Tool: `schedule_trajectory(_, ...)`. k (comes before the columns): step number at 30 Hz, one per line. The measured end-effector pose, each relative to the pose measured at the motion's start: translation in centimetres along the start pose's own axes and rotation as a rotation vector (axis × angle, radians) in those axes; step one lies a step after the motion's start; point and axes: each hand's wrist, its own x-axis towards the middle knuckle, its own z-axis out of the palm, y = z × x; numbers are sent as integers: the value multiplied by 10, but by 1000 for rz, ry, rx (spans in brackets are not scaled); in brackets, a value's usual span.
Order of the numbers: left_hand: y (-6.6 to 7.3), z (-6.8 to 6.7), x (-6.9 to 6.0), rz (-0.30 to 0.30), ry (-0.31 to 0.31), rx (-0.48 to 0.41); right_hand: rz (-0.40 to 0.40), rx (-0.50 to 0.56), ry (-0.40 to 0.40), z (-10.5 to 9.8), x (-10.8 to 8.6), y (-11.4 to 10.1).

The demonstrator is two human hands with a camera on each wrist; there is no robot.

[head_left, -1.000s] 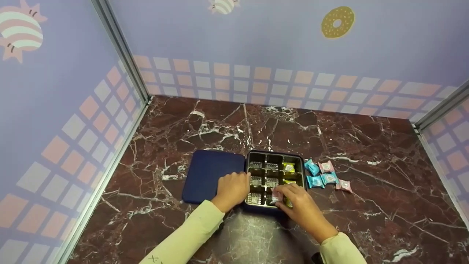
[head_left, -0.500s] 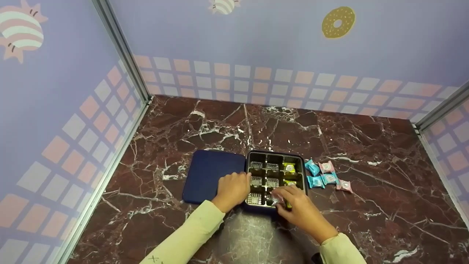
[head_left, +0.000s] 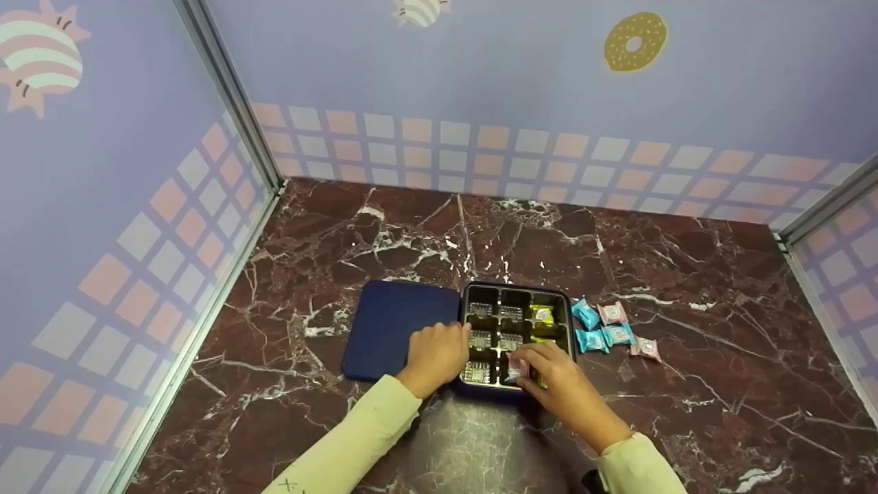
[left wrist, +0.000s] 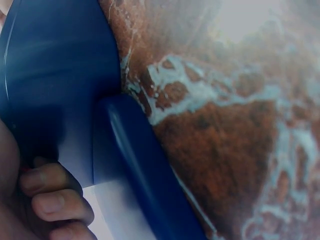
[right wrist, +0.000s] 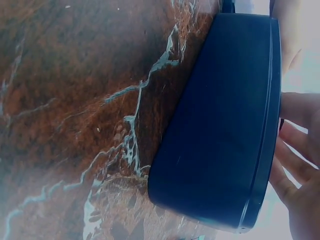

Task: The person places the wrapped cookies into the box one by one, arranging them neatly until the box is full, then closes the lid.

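At near middle cell [head_left: 505, 363] of box [head_left: 490, 393], we pinch pink sweet [head_left: 516, 370] between right hand [head_left: 554, 374] fingers and thumb. Left hand [head_left: 437, 351] grips box's left edge, likely steadying it. Loose sweets [head_left: 618, 334] beside box, presumably for short reach.

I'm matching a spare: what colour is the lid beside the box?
The lid is dark blue, clearest in the head view.

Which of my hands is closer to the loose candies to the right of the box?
Right. Your right hand is over the near right corner of the box, left of the loose candies; your left hand is farther off, at the box's left edge.
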Motion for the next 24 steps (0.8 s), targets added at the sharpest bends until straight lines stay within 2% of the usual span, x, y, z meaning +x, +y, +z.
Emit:
schedule_trajectory(10,-1,0,1,0,-12,-4,-3,20,-11,3,1,0)
schedule_trajectory(16,0,1,1,2,-17,16,-19,11,23,5,-2,1)
schedule_trajectory(24,0,1,0,3,-7,20,2,8,28,1,-2,2)
